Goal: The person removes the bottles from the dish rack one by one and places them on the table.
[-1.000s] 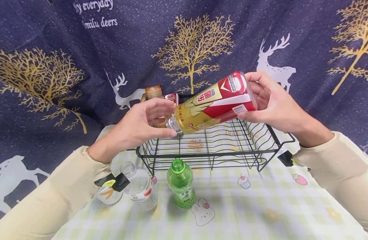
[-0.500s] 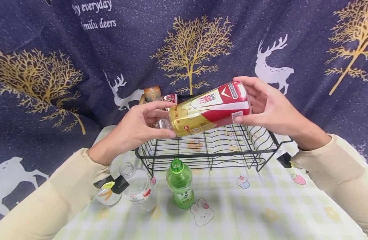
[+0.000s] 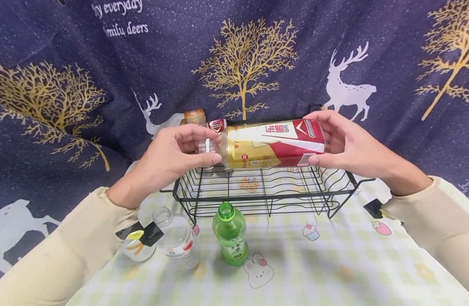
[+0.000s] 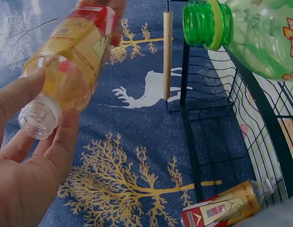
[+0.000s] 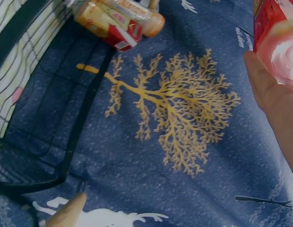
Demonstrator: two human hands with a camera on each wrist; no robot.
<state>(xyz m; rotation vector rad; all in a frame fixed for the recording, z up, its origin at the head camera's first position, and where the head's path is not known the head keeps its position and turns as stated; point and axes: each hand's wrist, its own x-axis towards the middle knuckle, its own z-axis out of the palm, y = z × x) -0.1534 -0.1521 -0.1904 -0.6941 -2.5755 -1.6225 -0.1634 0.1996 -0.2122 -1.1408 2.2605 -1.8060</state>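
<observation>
My two hands hold a clear plastic drink bottle (image 3: 276, 144) with a red and gold label nearly level above the black wire rack (image 3: 265, 198). The bottle has no cap, and its open neck points left. The left hand (image 3: 169, 148) grips the neck end; in the left wrist view its thumb and fingers lie around the bottle's shoulder. At the base end, the right hand (image 3: 356, 142) grips the bottle with thumb in front and fingers behind. Only part of the right hand and the bottle's round base (image 5: 283, 54) show in the right wrist view.
At the rack's left end lie another red and gold bottle (image 5: 108, 23) and an orange-ended bottle (image 3: 195, 117). A green bottle (image 3: 230, 236), a clear bottle (image 3: 178, 238) and a white container (image 3: 139, 250) stand in front on the checked tablecloth (image 3: 333, 255). A patterned dark curtain hangs behind.
The bottle has turned from a slant, base end high, to nearly level. The left hand has closed from beside the neck onto it, and the right hand has lowered with the base.
</observation>
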